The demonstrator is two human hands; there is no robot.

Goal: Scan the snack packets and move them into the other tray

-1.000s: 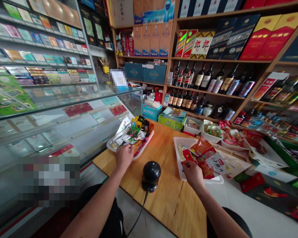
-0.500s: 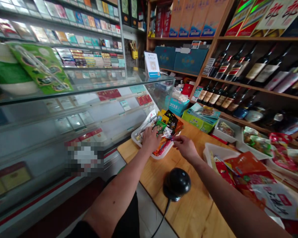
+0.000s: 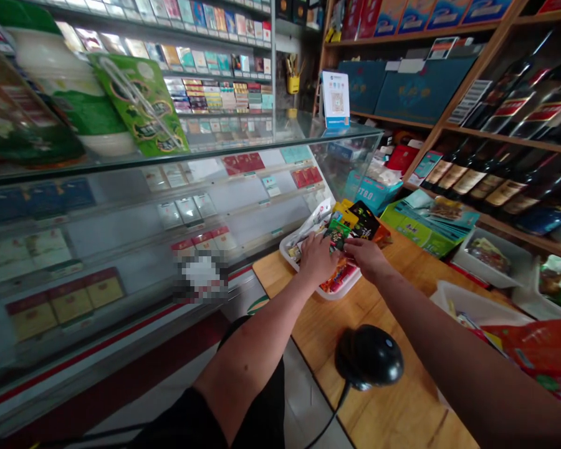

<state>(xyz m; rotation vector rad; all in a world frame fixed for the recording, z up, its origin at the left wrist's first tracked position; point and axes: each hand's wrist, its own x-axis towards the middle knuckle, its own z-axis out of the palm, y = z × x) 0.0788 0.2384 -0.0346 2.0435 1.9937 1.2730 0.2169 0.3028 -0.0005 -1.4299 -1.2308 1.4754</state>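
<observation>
A white plastic basket [image 3: 341,294], filled with small snack packets, stands on the wooden table. My left hand [image 3: 318,257] reaches over its near left side, with fingers bent against a green snack packet [image 3: 338,233] that sticks up among the others. From the right, my right hand [image 3: 369,257] comes in over the basket. Its fingertips are pinched together close to the green packet; what they hold is too small or hidden to name. Orange and pink packets [image 3: 339,279] lie below both hands. Black packets [image 3: 365,218] and yellow packets [image 3: 345,213] stand behind.
A black scanner-like device [image 3: 371,355] with a cable sits on the wooden table [image 3: 402,430], in front of the basket. A glass display counter [image 3: 206,206] runs along the left. At the right is a white bin [image 3: 467,296] of packets; bottle shelves [image 3: 509,137] stand behind.
My right hand has moved from the basket's right edge in over the packets, closer to my left hand. The left hand stays at the green packet. The view has turned left and down.
</observation>
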